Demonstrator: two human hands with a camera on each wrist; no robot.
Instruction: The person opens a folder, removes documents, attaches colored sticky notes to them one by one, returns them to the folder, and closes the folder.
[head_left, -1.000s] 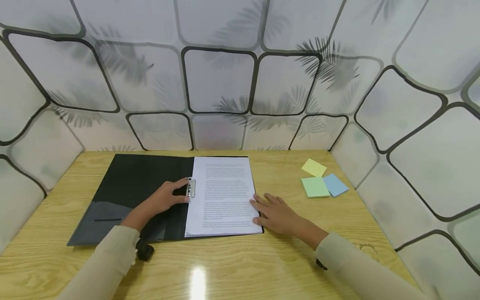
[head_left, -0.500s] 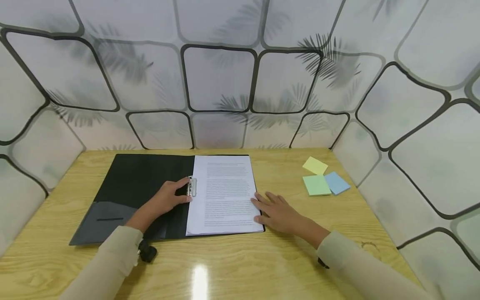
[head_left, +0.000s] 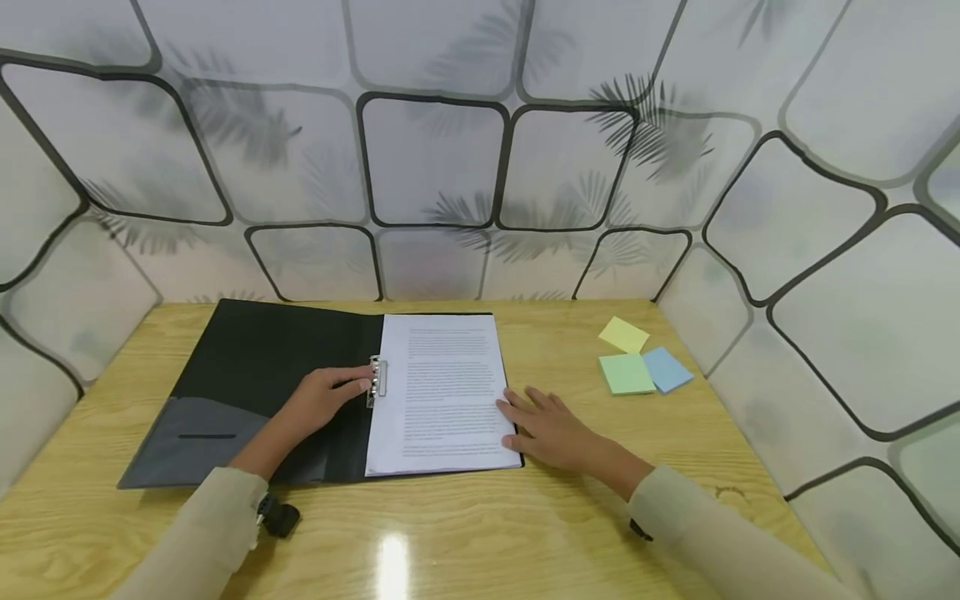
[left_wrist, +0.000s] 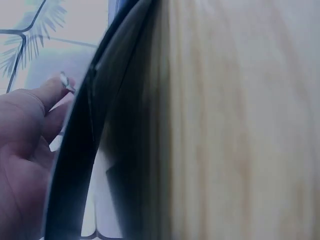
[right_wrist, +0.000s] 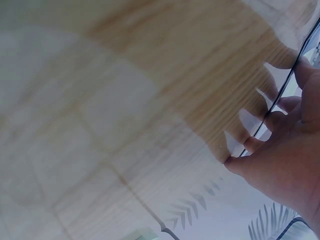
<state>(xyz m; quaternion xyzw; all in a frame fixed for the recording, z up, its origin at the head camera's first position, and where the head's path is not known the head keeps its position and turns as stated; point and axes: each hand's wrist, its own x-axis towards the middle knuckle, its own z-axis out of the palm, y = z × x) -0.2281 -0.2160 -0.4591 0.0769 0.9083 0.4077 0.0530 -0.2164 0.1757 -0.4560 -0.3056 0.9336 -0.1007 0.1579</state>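
A black clip folder (head_left: 285, 333) lies spread on the table, its left cover bowed up a little in the left wrist view. A stack of printed paper (head_left: 442, 392) sits on its right side, under a metal clip (head_left: 377, 381) at the spine. My left hand (head_left: 318, 404) reaches over the left cover, thumb and index finger close together on the clip's lever. In the left wrist view, the fingertips meet the shiny clip end (left_wrist: 66, 82). My right hand (head_left: 551, 429) rests at the right edge of the stack, fingers spread, fingertips on the paper.
Green (head_left: 626, 375), yellow (head_left: 624, 335) and blue sticky-note pads (head_left: 667, 369) lie together at the right of the wooden table (head_left: 480, 533). A patterned wall (head_left: 435, 167) stands behind the table and along both sides. The folder's left cover has a grey pocket (head_left: 195, 442).
My left thumb has moved up from the clip's lower end to its middle, closing toward the index finger. The folder's left cover has risen slightly. My right hand stays at the paper's edge.
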